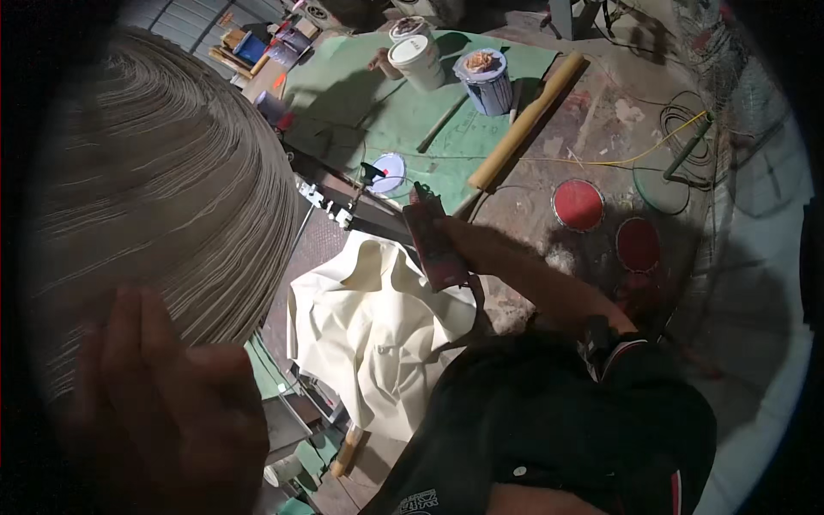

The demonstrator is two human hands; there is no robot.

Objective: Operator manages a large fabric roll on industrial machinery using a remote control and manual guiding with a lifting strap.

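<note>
A big rounded grey form [172, 197] with fine ridged layers fills the left side. My left hand [176, 395] is at its lower edge, fingers stretched out toward the surface; whether the fingertips touch it I cannot tell. My right hand [468, 245] is closed around a dark red, boxy hand tool [436, 245], held out at the middle of the view. The tool's exact kind is unclear. Below it, a crumpled cream sheet [378, 318] drapes over something hidden. A dark metal bar with white fittings [322, 204] runs between the grey form and the tool.
A green sheet [343, 112] covers the far floor, bearing a white bucket [419, 64], a paint-streaked bucket [486, 90] and a stick [442, 123]. A brown tube [528, 120] lies along its edge. Right are red round lids [578, 204] and a yellow cord [635, 159].
</note>
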